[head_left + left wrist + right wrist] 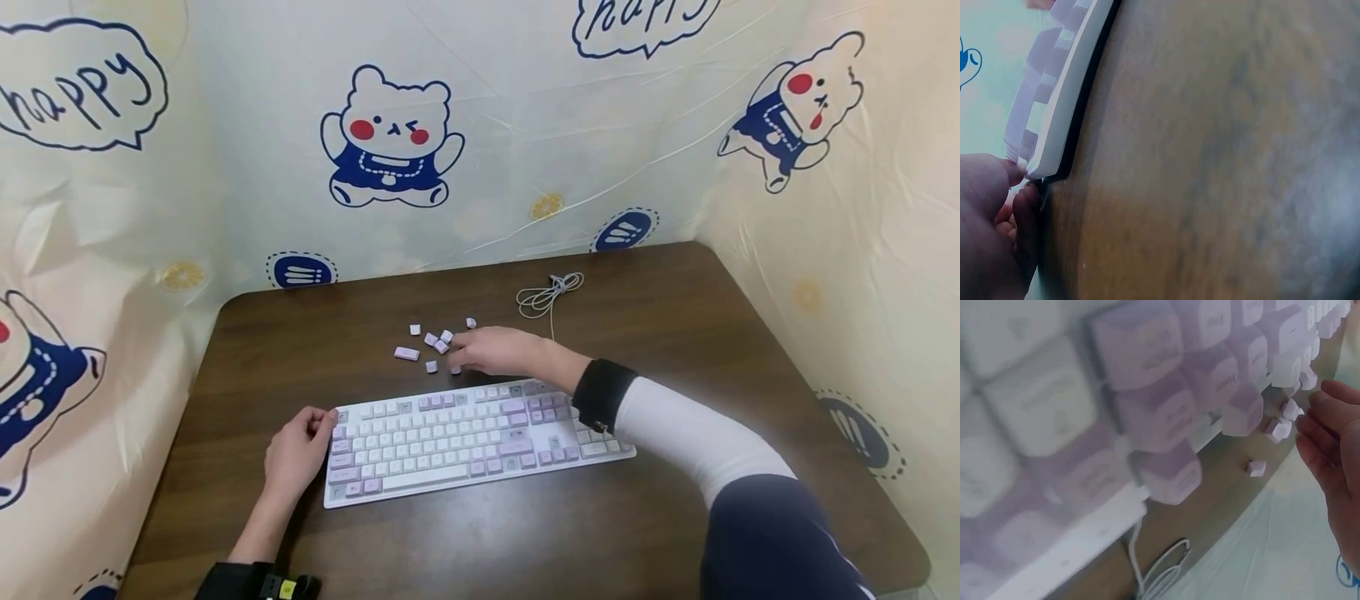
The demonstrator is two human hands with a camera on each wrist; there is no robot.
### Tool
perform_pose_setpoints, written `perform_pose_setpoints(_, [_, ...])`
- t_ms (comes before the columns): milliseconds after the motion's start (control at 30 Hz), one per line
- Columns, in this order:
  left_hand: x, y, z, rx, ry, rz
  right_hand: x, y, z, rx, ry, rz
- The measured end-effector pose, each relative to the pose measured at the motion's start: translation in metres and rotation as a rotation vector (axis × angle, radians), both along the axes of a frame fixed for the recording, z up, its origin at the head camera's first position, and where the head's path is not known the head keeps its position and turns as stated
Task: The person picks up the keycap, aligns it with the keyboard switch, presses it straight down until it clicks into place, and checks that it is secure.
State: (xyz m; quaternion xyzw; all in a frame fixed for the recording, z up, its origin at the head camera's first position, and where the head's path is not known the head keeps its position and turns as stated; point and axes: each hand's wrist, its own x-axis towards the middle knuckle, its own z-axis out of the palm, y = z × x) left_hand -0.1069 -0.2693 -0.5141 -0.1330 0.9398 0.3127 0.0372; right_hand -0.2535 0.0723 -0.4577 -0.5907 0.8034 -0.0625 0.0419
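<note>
A white and lilac keyboard [480, 437] lies on the dark wooden table [675, 333]. My left hand [322, 421] is at its far left corner. In the left wrist view the thumb and a finger [1022, 200] pinch that corner of the keyboard [1054, 100]. My right hand [459, 358] reaches over the keyboard to several loose keycaps [431, 342] behind it. In the right wrist view its fingers [1319, 428] lie lightly bent beside the loose keycaps [1282, 428], and I see nothing held between them. The keyboard's keys [1147, 406] fill that view, blurred.
The keyboard's white cable [547, 293] lies coiled behind the keycaps, also in the right wrist view as a cable [1160, 569]. Printed plastic sheeting [480, 125] walls the table at the back and on both sides.
</note>
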Motion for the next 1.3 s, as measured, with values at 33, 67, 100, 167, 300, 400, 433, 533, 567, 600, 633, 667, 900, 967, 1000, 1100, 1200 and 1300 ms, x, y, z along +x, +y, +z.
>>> perform_pose_setpoints(33, [0.0,0.0,0.0,-0.002,0.002,0.001,-0.001,-0.004,-0.001,0.002,0.009,0.013])
perform_pose_setpoints(67, [0.0,0.0,0.0,-0.002,0.003,0.001,-0.002,-0.007,-0.002,0.006,0.014,0.026])
perform_pose_setpoints(100, [0.0,0.0,0.001,-0.005,0.006,0.001,-0.004,-0.01,-0.003,0.013,0.021,0.038])
perform_pose_setpoints(167, [0.001,0.0,0.001,-0.006,0.01,-0.001,-0.005,-0.014,-0.005,0.033,0.022,0.051])
perform_pose_setpoints(300, [0.001,0.0,0.002,-0.007,0.012,0.0,-0.008,-0.02,-0.009,0.08,0.02,0.058])
perform_pose_setpoints(400, [0.001,0.0,0.001,-0.004,0.009,0.0,-0.008,-0.019,-0.011,0.108,-0.001,0.027])
perform_pose_setpoints(433, [0.001,0.001,0.001,-0.003,0.008,0.001,-0.008,-0.019,-0.012,0.113,-0.014,0.011])
perform_pose_setpoints(533, [0.001,0.001,0.001,-0.005,0.005,0.003,-0.008,-0.016,-0.014,0.122,-0.057,-0.045])
perform_pose_setpoints(567, [0.001,0.001,0.001,-0.004,0.002,0.004,-0.009,-0.015,-0.015,0.122,-0.074,-0.065])
perform_pose_setpoints(600, [0.001,0.001,0.001,-0.004,0.0,0.005,-0.009,-0.014,-0.015,0.122,-0.092,-0.085])
perform_pose_setpoints(633, [0.001,0.001,0.001,-0.005,0.0,0.006,-0.01,-0.013,-0.017,0.121,-0.108,-0.107])
perform_pose_setpoints(667, [0.002,0.001,0.001,-0.006,-0.002,0.008,-0.011,-0.011,-0.018,0.119,-0.124,-0.127])
perform_pose_setpoints(900, [0.002,0.001,0.002,-0.01,-0.011,0.011,-0.017,-0.002,-0.024,0.094,-0.197,-0.198])
perform_pose_setpoints(967, [0.001,0.001,0.001,-0.007,-0.014,0.011,-0.018,0.0,-0.025,0.088,-0.205,-0.2])
perform_pose_setpoints(1000, [0.001,0.001,0.001,-0.005,-0.017,0.01,-0.019,0.001,-0.025,0.091,-0.211,-0.201])
perform_pose_setpoints(1100, [0.0,0.001,0.0,0.002,-0.021,0.006,-0.019,0.005,-0.022,0.095,-0.24,-0.199])
perform_pose_setpoints(1200, [0.001,0.0,-0.001,0.0,-0.017,0.007,-0.018,0.005,-0.018,0.102,-0.254,-0.172])
perform_pose_setpoints(1300, [0.001,0.0,-0.002,-0.008,-0.005,0.011,-0.016,0.004,-0.016,0.102,-0.243,-0.121])
